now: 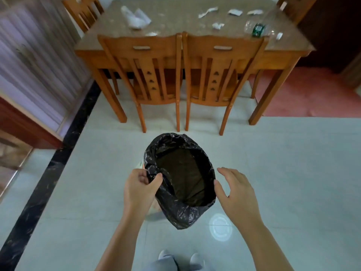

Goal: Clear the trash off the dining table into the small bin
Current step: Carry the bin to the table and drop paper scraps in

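Observation:
A small bin lined with a black plastic bag sits on the pale floor in front of me, its inside dark and bare. My left hand pinches the bag's left rim. My right hand hovers open beside the right rim, thumb close to the bag. On the dining table ahead lie a crumpled clear plastic bag, several white paper scraps and a clear plastic bottle with a green label.
Two wooden chairs are pushed in along the table's near side, between me and the trash. More chairs stand at the far corners. A cabinet with glass doors lines the left. A pink mat lies right of the table.

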`<action>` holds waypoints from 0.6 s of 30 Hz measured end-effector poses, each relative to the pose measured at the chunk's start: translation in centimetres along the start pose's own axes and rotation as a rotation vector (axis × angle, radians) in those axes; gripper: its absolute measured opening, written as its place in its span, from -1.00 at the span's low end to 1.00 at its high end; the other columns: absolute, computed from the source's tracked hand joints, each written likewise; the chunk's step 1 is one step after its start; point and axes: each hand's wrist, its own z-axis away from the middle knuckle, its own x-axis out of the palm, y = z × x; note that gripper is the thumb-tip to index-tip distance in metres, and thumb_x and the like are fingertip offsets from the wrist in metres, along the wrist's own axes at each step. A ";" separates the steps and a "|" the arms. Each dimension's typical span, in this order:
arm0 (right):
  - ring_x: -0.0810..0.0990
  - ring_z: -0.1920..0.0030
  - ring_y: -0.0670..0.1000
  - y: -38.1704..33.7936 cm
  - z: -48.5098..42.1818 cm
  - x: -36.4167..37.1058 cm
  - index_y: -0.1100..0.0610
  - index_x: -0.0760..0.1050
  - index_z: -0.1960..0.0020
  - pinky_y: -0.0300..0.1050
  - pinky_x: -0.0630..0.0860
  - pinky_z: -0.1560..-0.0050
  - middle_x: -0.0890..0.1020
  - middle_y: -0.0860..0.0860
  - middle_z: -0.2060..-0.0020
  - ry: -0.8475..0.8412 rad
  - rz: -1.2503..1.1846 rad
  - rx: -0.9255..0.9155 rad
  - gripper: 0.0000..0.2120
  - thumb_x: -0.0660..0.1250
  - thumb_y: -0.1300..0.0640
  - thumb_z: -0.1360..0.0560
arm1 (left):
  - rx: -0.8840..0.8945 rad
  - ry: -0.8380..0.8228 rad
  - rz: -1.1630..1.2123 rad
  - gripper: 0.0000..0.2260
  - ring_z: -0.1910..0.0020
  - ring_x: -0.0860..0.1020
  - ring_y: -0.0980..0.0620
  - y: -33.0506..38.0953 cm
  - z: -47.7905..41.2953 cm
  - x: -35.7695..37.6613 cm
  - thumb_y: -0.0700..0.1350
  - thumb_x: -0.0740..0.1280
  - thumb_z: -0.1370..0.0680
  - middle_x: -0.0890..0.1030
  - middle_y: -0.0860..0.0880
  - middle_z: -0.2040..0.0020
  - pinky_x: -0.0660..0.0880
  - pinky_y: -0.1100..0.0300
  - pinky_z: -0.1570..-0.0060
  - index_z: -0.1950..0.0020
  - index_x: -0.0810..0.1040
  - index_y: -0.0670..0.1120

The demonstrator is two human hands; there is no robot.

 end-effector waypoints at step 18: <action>0.43 -0.22 -0.02 -9.6 -7.0 -2.6 0.03 0.42 -0.23 -0.25 0.19 -0.17 0.53 -0.01 -0.21 -0.073 0.069 -0.258 -0.68 0.20 0.00 -0.50 | -0.150 0.205 0.307 -0.87 0.47 0.46 0.07 4.4 -3.2 -9.4 -0.17 0.44 -0.36 0.51 -0.05 0.38 0.39 0.14 0.39 0.23 0.50 -0.13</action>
